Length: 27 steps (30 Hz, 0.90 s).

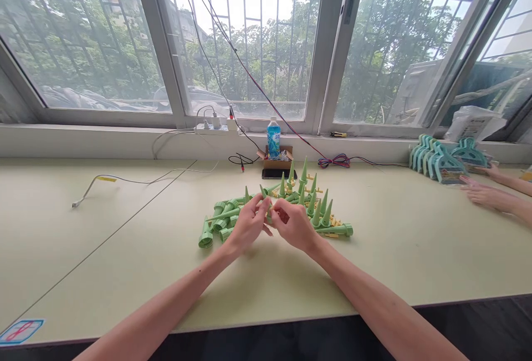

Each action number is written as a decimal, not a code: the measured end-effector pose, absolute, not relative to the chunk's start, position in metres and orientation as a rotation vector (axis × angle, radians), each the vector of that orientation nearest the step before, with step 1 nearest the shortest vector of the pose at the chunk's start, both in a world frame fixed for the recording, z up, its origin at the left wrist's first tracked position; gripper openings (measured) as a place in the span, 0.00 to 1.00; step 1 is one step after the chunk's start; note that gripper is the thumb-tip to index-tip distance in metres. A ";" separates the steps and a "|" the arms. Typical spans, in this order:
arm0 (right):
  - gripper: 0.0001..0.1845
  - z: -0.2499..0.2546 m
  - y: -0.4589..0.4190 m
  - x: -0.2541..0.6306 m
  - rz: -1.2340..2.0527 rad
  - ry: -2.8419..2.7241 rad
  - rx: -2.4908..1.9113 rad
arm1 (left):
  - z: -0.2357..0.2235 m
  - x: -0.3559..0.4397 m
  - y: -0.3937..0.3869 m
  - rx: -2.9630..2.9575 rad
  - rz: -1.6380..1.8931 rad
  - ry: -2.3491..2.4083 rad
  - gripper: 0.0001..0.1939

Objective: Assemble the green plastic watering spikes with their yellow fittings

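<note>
My left hand (250, 220) is closed around a green plant watering spike (263, 191), its pointed tip upward. Against the lower part of that spike, my right hand (293, 221) is closed in a pinch; whatever lies between its fingertips is mostly hidden. Left of my hands, several green spikes (226, 214) with ribbed caps lie in a loose heap. To the right, more green cones (316, 212) stand point up among small yellow valve pieces (334, 223). One capped spike (338, 230) lies flat at the right end.
Behind the pile are a phone (276, 174), a small cardboard box (282, 163) and a blue-labelled bottle (273, 139). Coiled cable (336, 160) and a white cord (133, 180) lie on the table. At right, another person's hands (488, 192) rest near teal dustpan-like items (440, 160).
</note>
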State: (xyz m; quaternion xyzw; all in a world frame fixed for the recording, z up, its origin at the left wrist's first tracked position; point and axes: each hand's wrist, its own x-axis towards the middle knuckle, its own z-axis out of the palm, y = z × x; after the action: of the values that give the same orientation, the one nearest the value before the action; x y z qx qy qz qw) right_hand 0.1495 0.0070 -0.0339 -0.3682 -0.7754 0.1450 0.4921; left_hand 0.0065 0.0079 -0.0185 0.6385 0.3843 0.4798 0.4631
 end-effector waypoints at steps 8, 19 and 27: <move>0.08 -0.031 0.005 0.150 0.414 -1.872 -0.963 | -0.010 0.004 0.005 1.798 1.335 1.335 0.19; 0.08 -0.038 0.012 0.153 0.293 -1.863 -1.134 | -0.008 0.003 0.005 1.978 1.311 1.533 0.17; 0.08 -0.039 0.015 0.157 0.244 -1.826 -1.219 | -0.018 0.001 0.010 2.151 1.194 1.493 0.13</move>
State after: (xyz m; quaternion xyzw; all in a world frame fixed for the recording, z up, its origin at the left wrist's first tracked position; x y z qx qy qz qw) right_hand 0.1569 0.0148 -0.0387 -0.4929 -0.7385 0.0985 0.4494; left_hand 0.0014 0.0099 -0.0180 0.7408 0.5143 0.4115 0.1316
